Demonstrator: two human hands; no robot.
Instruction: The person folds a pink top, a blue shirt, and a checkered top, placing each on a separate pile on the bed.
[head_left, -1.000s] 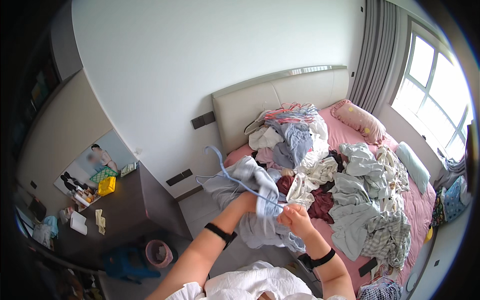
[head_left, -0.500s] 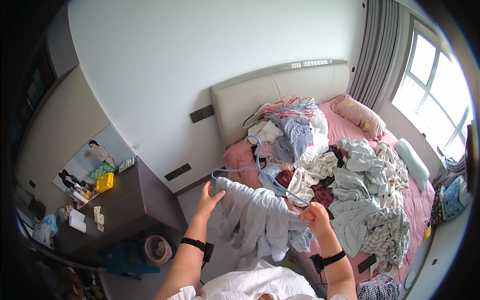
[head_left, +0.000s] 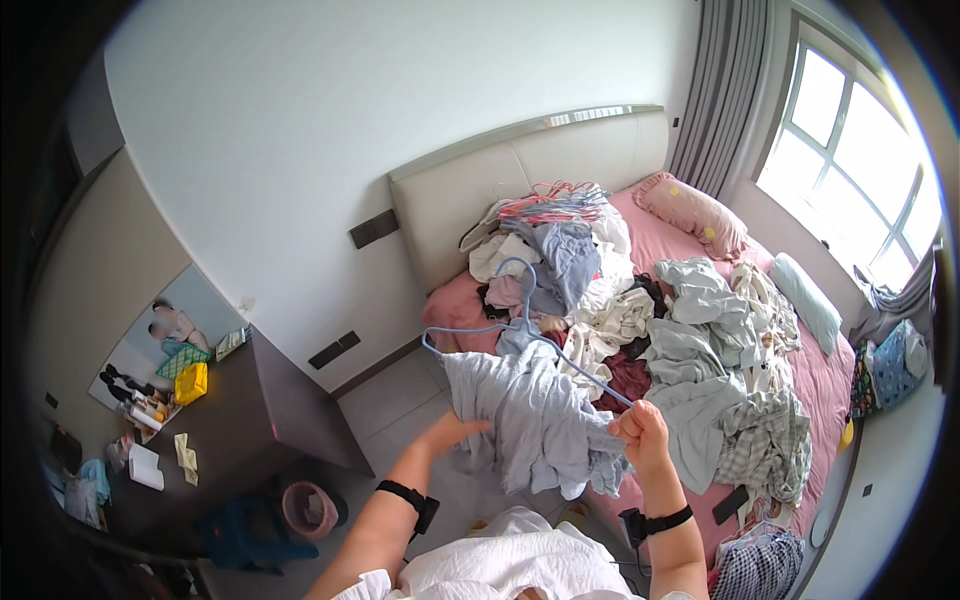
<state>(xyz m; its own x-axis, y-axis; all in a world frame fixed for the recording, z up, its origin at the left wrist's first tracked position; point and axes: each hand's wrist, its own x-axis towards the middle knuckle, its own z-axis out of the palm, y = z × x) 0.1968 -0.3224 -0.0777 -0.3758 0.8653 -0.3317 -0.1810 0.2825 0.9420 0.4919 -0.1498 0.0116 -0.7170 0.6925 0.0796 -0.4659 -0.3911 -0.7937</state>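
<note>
A blue clothes hanger (head_left: pixel 532 328) hangs tilted in front of me, its hook up. My right hand (head_left: pixel 642 437) is closed around its lower right end, with an edge of cloth at the fingers. From the hanger droops a light grey-blue garment (head_left: pixel 540 415), crumpled in loose folds; the hanger's left arm end sticks out bare above it. My left hand (head_left: pixel 450 432) is at the garment's left side, its thumb reaching across the fabric. The other left fingers are hidden or blurred, so their grip does not show.
Behind the garment, a pink bed (head_left: pixel 815 420) carries heaped clothes (head_left: pixel 690 370), a pile of red and blue hangers (head_left: pixel 560 203) and a pink pillow (head_left: pixel 690 215). A dark phone (head_left: pixel 730 505) lies near its edge. Left are a dark desk (head_left: pixel 240 405), a pink bin (head_left: pixel 308 510) and a blue stool (head_left: pixel 245 535).
My left hand has moved down from beside the garment's top left corner to its lower left side. The right hand keeps the hanger. The view has shifted slightly.
</note>
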